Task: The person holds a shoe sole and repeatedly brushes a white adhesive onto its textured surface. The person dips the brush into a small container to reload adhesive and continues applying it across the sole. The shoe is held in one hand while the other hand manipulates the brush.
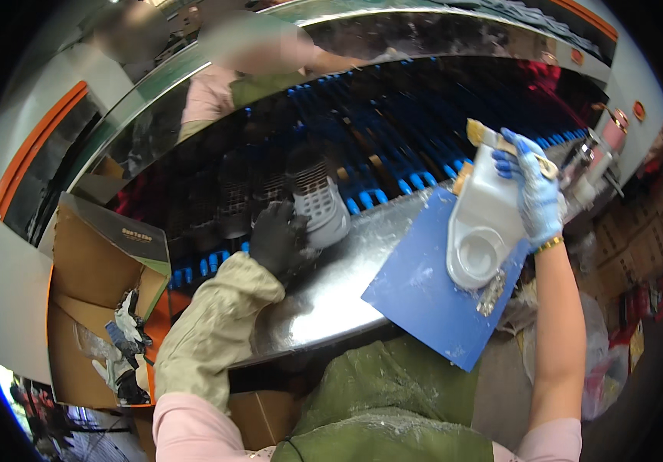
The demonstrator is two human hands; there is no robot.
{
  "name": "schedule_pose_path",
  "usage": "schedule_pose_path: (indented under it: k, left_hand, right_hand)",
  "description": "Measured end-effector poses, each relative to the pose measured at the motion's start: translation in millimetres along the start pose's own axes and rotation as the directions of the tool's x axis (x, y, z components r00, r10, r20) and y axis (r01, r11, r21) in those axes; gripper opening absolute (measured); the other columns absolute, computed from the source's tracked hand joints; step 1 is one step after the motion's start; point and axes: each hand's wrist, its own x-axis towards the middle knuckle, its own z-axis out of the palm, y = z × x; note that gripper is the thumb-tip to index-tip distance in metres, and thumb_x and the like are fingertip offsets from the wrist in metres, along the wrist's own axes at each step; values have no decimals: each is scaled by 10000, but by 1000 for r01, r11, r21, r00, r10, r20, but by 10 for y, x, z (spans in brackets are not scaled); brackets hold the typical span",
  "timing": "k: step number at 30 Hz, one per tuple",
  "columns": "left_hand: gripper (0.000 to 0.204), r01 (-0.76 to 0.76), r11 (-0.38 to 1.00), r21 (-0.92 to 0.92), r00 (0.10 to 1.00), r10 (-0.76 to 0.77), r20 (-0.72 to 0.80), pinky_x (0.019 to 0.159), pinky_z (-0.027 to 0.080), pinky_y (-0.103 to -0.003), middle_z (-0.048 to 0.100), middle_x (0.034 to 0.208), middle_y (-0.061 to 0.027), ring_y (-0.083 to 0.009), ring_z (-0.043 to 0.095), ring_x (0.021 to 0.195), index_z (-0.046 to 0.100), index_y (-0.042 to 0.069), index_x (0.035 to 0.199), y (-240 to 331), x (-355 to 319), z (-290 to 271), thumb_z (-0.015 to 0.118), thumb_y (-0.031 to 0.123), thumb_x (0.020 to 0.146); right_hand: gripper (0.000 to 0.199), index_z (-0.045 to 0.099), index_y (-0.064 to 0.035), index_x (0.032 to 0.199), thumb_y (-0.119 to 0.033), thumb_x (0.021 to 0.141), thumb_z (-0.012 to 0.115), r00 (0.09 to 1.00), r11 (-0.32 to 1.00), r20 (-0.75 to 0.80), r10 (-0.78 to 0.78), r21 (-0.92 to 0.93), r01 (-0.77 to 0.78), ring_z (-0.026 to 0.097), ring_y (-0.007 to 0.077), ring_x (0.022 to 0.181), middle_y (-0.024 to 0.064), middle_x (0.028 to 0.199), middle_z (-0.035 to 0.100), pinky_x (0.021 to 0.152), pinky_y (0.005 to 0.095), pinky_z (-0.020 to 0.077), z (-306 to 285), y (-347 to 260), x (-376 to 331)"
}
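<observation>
My left hand [280,237], in a black glove, is curled against the near left side of a grey, perforated clog-like shoe [322,212]. Its fingertips are dark and hard to make out. Darker perforated shoes [233,192] stand in a row to the left of it. In a light blue glove, my right hand [531,185] is closed round a brush [476,132] with yellowish bristles. That hand is above a white plastic holder [485,204] with a round cup at its near end. Beneath the holder lies a blue board [424,281].
A conveyor with blue-tipped rods [412,185] runs behind a shiny metal ledge [308,308]. At left, an open cardboard box [85,308] contains gloves and scraps. A pink-and-metal fitting [614,131] stands at right. Across the machine, a pink-sleeved person [208,92] is visible.
</observation>
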Motion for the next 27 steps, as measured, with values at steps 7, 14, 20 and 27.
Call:
schedule_pose_path:
  k: [7, 14, 20, 27]
  left_hand:
    - [613, -347, 840, -418, 916, 399, 41, 811, 453, -501, 574, 1156, -140, -366, 580, 1022, 649, 164, 1149, 910, -1447, -849, 873, 411, 634]
    - [450, 233, -897, -375, 677, -127, 725, 1124, 372, -505, 614, 1372, -118, -302, 581, 1227, 665, 145, 1329, 1724, -2693, -421, 663, 451, 1000]
    - [562, 265, -741, 617, 812, 516, 271, 1088, 491, -548, 579, 1417, -218, -363, 608, 1264, 479, 63, 1487, 2375, -2348, 698, 484, 441, 1072]
    - [520, 113, -879, 463, 859, 321, 399, 935, 611, -482, 653, 1282, -216, -326, 700, 1102, 530, -14, 1393, 2428, -1882, 332, 545, 371, 1044]
  right_hand:
    - [269, 723, -13, 1172, -216, 1000, 684, 990, 988, -33, 136, -74, -138, 685, 89, 835, 55, 971, 740, 740, 228, 545, 131, -235, -533]
    - [192, 734, -28, 1000, -217, 964, 730, 974, 910, -4, 226, -356, -213, 635, 60, 709, 20, 841, 716, 645, 212, 511, 67, -321, -1374]
    - [228, 741, -43, 959, -265, 968, 687, 922, 803, -32, 385, -482, -352, 671, 107, 718, 44, 839, 733, 659, 262, 527, -68, -64, -1402]
    - [295, 665, 3, 1206, -218, 1030, 584, 872, 881, -129, 472, 97, -463, 618, 95, 679, 100, 963, 725, 565, 188, 473, -483, 115, -1906]
